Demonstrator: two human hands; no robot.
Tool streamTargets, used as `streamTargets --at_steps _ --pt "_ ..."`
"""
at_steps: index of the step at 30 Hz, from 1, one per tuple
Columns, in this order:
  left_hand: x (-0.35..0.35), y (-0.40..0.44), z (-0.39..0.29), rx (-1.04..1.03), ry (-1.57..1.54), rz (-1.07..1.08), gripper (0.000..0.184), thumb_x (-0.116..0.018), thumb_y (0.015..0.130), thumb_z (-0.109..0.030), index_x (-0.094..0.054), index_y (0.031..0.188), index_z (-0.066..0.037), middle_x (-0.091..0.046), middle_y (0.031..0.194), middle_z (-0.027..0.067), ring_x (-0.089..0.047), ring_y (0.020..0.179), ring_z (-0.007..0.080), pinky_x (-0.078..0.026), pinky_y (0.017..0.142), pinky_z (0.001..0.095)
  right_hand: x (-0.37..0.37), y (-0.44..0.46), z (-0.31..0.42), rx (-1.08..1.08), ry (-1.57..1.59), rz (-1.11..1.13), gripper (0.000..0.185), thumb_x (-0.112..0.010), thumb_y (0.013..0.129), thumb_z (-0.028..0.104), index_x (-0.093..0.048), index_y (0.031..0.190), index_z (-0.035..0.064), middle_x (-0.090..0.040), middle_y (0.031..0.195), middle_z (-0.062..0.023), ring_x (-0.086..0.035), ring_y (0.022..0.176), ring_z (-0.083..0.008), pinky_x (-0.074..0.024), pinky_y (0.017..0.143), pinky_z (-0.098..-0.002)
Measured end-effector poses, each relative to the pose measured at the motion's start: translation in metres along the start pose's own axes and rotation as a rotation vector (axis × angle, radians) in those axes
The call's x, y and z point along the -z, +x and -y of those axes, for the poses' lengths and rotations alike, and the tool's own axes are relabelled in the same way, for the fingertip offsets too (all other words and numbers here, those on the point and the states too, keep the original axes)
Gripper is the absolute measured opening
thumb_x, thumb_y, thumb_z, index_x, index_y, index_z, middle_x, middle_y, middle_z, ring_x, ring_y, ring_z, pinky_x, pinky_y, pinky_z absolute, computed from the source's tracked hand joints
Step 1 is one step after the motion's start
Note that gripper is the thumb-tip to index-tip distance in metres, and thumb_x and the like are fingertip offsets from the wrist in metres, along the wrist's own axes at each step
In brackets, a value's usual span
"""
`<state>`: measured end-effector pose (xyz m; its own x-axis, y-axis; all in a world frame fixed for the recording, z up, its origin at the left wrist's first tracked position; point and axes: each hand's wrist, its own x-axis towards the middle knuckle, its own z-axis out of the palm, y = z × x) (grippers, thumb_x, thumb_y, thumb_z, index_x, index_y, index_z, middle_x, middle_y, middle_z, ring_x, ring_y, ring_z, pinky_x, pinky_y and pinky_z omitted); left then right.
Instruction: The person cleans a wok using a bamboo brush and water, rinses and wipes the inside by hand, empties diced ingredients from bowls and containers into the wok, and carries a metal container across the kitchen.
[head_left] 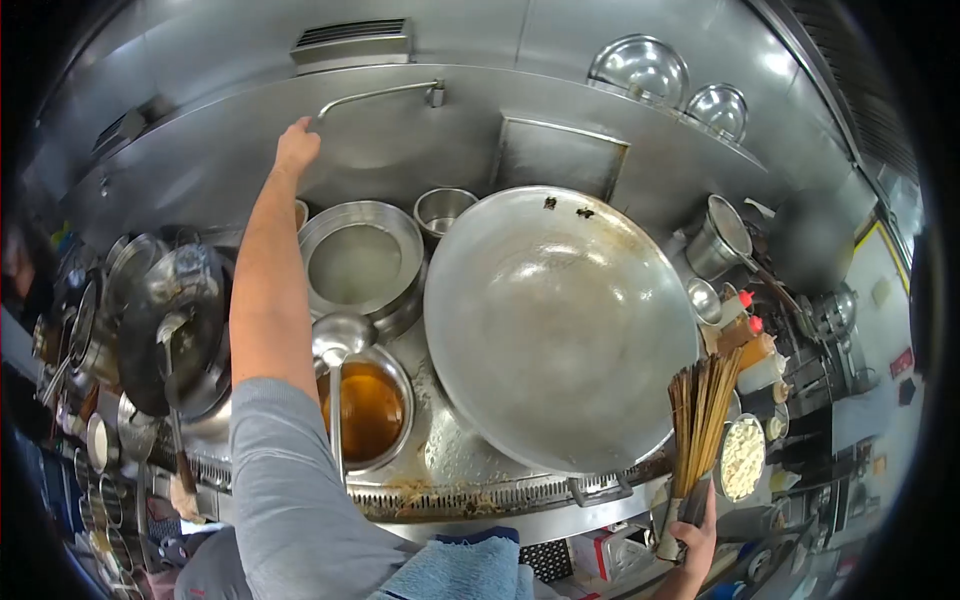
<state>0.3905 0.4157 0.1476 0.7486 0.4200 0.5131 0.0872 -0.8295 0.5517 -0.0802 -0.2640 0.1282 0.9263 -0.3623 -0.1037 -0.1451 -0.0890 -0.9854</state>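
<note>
My left hand (297,146) is stretched far forward, its fingers closed at the free end of a thin swing tap spout (375,97) on the back wall. My right hand (697,535) grips a bamboo wok brush (702,420) by its bound lower end, bristles pointing up. Left of the brush sits a large wok (560,330), tilted, its inside wet and shiny with a few dark scraps near the far rim. Below my left forearm, a ladle (343,335) rests over a pot of amber liquid (368,412).
Behind that pot stands a wide pot of cloudy water (355,262), beside a small steel pot (443,209). A dark wok (172,330) with a ladle is at left. On the right are squeeze bottles (755,350), a bowl of pale pieces (742,458) and a strainer (729,224).
</note>
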Motion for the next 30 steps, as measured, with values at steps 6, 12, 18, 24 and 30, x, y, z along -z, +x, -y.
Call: streamTargets --at_steps 6,12,18,24,30 --pt "-0.045 0.037 -0.05 0.163 0.041 0.0 0.062 -0.059 0.083 -0.04 -0.06 0.131 -0.001 -0.06 0.13 0.0249 -0.056 0.125 0.0394 -0.042 0.108 0.0434 -0.003 0.001 0.007 -0.061 -0.138 -0.086 0.106 -0.061 0.05 0.014 -0.031 0.15 -0.0084 -0.053 0.136 -0.0156 -0.053 0.123 -0.0266 -0.0378 0.105 -0.028" --pt "-0.001 0.001 -0.144 0.014 0.2 0.612 0.059 -0.063 0.081 -0.051 -0.072 0.097 0.005 -0.071 0.098 0.024 -0.072 0.08 0.0317 -0.057 0.073 0.0406 0.013 0.013 -0.01 -0.051 -0.074 -0.121 0.103 -0.059 0.052 0.015 -0.034 0.149 -0.0077 -0.054 0.135 -0.0161 -0.055 0.119 -0.0256 -0.0415 0.099 -0.0266" --pt "-0.054 -0.071 -0.259 0.037 -0.381 0.651 0.049 -0.064 0.087 -0.043 -0.072 0.103 0.002 -0.071 0.097 0.0172 -0.069 0.098 0.0258 -0.053 0.081 0.0354 0.009 0.029 -0.005 0.0 0.043 0.032 0.099 -0.057 0.057 -0.002 -0.028 0.152 -0.0068 -0.053 0.136 -0.016 -0.056 0.119 -0.0242 -0.0436 0.098 -0.028" --pt "-0.09 -0.094 -0.286 -0.179 -0.06 0.441 0.051 -0.056 0.093 -0.039 -0.065 0.118 0.004 -0.065 0.119 0.0272 -0.061 0.115 0.0402 -0.047 0.099 0.0446 0.025 0.033 -0.004 0.048 0.089 0.192 0.106 -0.063 0.054 -0.003 -0.024 0.153 -0.0059 -0.047 0.141 -0.0151 -0.051 0.125 -0.0248 -0.0366 0.107 -0.0311" --pt "-0.01 -0.265 -0.284 -0.54 -0.138 0.334 0.043 -0.064 0.089 -0.03 -0.065 0.117 0.004 -0.067 0.115 0.024 -0.065 0.105 0.0394 -0.051 0.091 0.044 0.064 0.058 -0.025 0.065 0.135 0.287 0.105 -0.065 0.056 -0.002 -0.024 0.153 -0.0059 -0.048 0.141 -0.0153 -0.051 0.126 -0.0248 -0.0359 0.108 -0.0317"
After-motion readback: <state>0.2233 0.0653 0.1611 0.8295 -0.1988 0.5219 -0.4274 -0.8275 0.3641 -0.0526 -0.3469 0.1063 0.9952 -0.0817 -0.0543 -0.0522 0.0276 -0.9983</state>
